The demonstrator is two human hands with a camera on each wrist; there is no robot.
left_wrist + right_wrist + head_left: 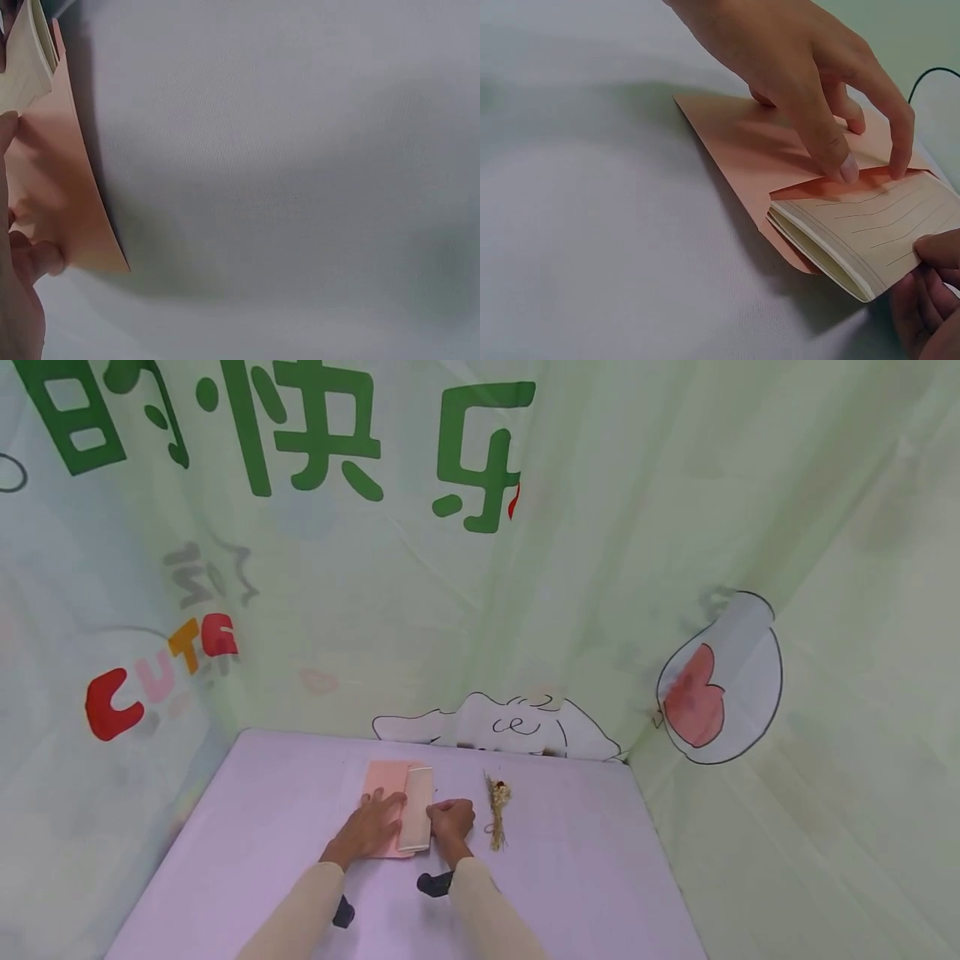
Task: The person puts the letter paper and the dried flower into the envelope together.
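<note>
A pink paper envelope (384, 774) lies on the table, its mouth facing right. Part of a folded sheet of lined letter paper (862, 221) is inside that mouth; the rest sticks out. My left hand (372, 823) rests on the envelope with fingers spread, and in the right wrist view its thumb and a fingertip press at the edge of the mouth. At the paper's outer edge, my right hand (452, 820) pinches the folded sheet between thumb and fingers. The left wrist view catches only the envelope's corner and a little of the hands.
Right of the hands lies a small bunch of dried flowers (498, 810). The pale purple table (585, 877) ends at hanging printed sheets (570, 610) at the back and sides. Dark devices (435, 883) sit at both wrists.
</note>
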